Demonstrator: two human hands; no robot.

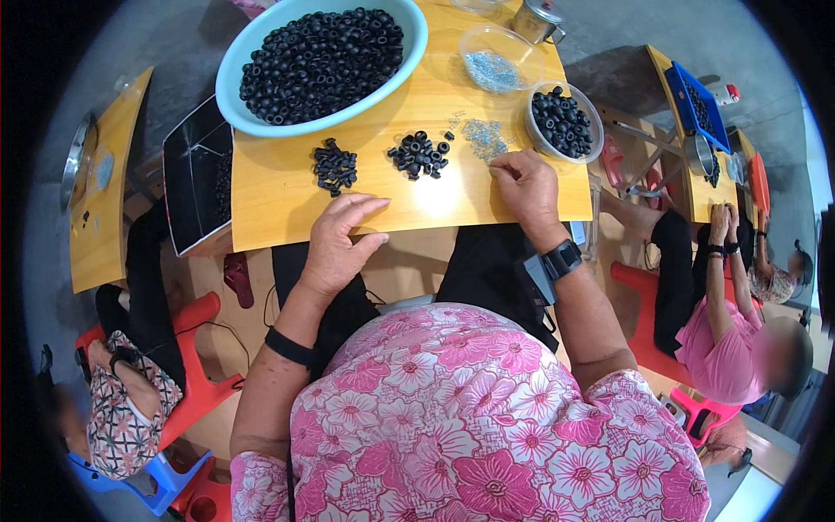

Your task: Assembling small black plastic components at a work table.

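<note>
On the yellow table [287,209] sit lots of small black rings. Most lie in a big light blue bowl [228,96] at the far side, out of the way of the hands. Two little piles lie loose on the wood, closer in: one pile [335,167] on the left and one pile [419,154] in the middle, both within easy reach. Just right of them is a sprinkle of tiny grey bits [484,137]. More of those bits sit in a clear tub [496,56], and a round tub [564,122] beside it holds more black rings.

The left hand [341,244] lies flat near the front edge of the table, fingers apart and holding nothing. It rests just below the left pile, not touching it.

The right hand [526,187] sits palm down next to the grey bits, fingertips curled onto the wood at their edge, as if to pinch one. I cannot tell if it has one pinched. A black watch [562,259] is on that wrist, and a black band [289,347] on the left arm.

Other people sit at tables left and right. A metal cup [535,19] stands at the far edge.
</note>
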